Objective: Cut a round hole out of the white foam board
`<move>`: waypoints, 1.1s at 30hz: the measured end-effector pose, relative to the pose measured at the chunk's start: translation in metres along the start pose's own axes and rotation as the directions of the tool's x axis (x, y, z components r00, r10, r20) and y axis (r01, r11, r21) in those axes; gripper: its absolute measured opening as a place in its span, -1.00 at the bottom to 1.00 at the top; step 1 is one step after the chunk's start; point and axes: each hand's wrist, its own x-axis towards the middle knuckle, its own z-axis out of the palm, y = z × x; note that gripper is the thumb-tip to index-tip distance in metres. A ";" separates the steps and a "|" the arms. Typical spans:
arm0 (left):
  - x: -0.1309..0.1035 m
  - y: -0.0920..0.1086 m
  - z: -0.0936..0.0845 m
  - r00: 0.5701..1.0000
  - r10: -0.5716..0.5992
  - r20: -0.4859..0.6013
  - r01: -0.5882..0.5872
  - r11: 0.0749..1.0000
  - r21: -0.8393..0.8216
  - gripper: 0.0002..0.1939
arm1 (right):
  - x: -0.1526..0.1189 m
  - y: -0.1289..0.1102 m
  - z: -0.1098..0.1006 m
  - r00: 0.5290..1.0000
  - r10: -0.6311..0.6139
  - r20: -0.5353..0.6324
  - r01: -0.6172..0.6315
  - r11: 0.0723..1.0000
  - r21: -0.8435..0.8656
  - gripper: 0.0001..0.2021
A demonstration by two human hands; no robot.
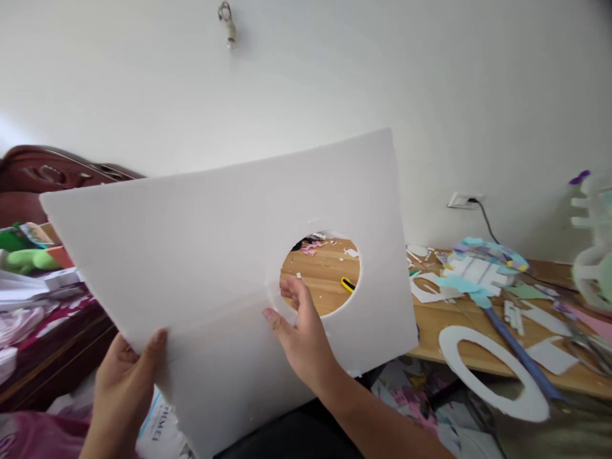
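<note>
A large white foam board [215, 255] is held up at a tilt in front of me, with a round hole cut through its right half. My left hand [125, 376] pinches the board's lower left edge, its thumb on the near face. Through the hole reach the fingers of my right hand [306, 338], their tips partly behind the left rim. The right thumb lies on the near side, so the hand grips the board at that rim. In the hole, a yellow utility knife [348, 284] shows on the wooden table [315, 274] behind.
On the table at right are a white oval ring [495, 373] overhanging the front edge, a blue wand-like piece [514, 344], scissors [590, 350] and foam scraps. A plugged-in cable [488, 220] hangs from the wall socket. Green plush items [29, 259] lie at left.
</note>
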 end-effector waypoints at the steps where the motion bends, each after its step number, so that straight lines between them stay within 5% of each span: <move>1: -0.001 -0.001 0.001 1.000 -0.010 0.007 0.010 1.000 -0.017 -0.35 | 0.004 0.002 0.003 1.000 -0.016 -0.017 0.015 1.000 -0.022 -0.42; 13: -0.018 -0.006 0.005 0.997 -0.011 0.077 0.021 0.991 -0.133 -0.45 | 0.028 -0.018 0.006 0.998 -0.020 -0.055 0.008 0.980 -0.199 -0.62; 21: -0.022 -0.003 0.004 0.998 -0.032 0.045 0.037 0.993 -0.114 -0.50 | 0.025 -0.021 0.005 0.995 -0.041 -0.094 0.024 0.983 -0.182 -0.61; 28: -0.021 -0.004 0.001 0.997 -0.054 0.046 0.059 0.991 -0.119 -0.51 | 0.026 -0.034 -0.005 0.996 0.088 -0.013 -0.088 0.996 0.022 -0.54; 33: -0.028 0.000 0.000 0.998 -0.021 0.067 0.027 0.995 -0.091 -0.51 | 0.029 -0.048 -0.008 0.976 0.073 -0.207 -0.084 0.995 -0.049 -0.52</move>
